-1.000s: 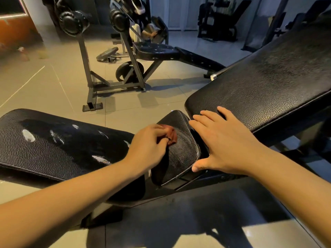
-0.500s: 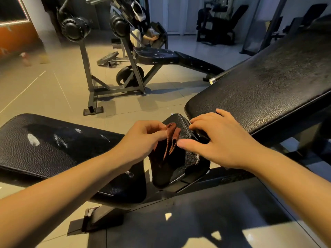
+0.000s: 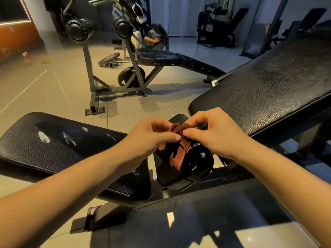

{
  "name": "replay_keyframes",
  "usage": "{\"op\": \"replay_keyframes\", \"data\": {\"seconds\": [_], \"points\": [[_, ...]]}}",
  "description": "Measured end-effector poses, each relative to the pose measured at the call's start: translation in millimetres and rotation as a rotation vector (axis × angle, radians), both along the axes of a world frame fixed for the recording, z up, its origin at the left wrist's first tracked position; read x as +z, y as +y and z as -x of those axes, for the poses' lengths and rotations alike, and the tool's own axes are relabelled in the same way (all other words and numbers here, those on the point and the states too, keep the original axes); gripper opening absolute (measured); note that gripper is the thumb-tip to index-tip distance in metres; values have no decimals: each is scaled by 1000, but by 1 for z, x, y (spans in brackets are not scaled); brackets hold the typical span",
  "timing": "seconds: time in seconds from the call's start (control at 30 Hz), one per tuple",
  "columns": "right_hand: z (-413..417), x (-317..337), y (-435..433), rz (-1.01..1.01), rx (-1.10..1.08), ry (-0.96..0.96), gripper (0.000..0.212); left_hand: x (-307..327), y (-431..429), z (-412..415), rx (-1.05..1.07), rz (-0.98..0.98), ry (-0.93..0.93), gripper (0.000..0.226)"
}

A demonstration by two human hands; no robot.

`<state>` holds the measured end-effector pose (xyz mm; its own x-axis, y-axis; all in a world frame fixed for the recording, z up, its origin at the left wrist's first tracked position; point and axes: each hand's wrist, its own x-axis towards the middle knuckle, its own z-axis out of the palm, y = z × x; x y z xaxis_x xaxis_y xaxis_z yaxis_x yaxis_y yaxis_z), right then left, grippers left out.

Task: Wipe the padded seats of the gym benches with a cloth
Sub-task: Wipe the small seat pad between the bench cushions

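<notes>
A small rust-red cloth (image 3: 180, 153) hangs in folds above the narrow black seat pad (image 3: 198, 165) of the near bench. My left hand (image 3: 152, 136) pinches its top edge from the left. My right hand (image 3: 213, 133) pinches the same edge from the right, thumb tips nearly meeting. To the left lies a flat black padded seat (image 3: 59, 149) with pale scuffed patches. The tilted black backrest pad (image 3: 265, 93) rises on the right, just behind my right hand.
A second weight bench (image 3: 159, 58) on a grey steel frame (image 3: 93, 83) stands on the tiled floor behind. A weight plate (image 3: 109, 59) lies on the floor near it. More machines line the far wall. The near bench's dark frame (image 3: 179, 192) runs below my forearms.
The cloth has been lifted off the small seat pad. My right hand left the pad and took hold of the cloth together with my left hand; the cloth now hangs unfolded between them.
</notes>
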<state>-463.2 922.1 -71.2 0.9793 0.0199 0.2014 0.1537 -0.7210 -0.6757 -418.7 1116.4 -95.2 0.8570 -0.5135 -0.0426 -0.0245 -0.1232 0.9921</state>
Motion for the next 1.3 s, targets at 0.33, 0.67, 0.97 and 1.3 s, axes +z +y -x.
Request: {"op": "replay_keyframes", "data": {"seconds": [0.33, 0.67, 0.97, 1.3], "points": [[-11, 0, 9, -148, -71, 122, 27, 4, 11, -9, 99, 22, 2, 14], [-26, 17, 20, -575, -133, 330, 21, 9, 0, -8, 111, -18, -315, 29], [-33, 17, 9, -56, -41, 158, 20, 9, 11, -29, 143, -9, -55, 16], [-40, 21, 13, -72, 58, 229, 12, 24, 24, -41, 50, -88, -20, 18]]}}
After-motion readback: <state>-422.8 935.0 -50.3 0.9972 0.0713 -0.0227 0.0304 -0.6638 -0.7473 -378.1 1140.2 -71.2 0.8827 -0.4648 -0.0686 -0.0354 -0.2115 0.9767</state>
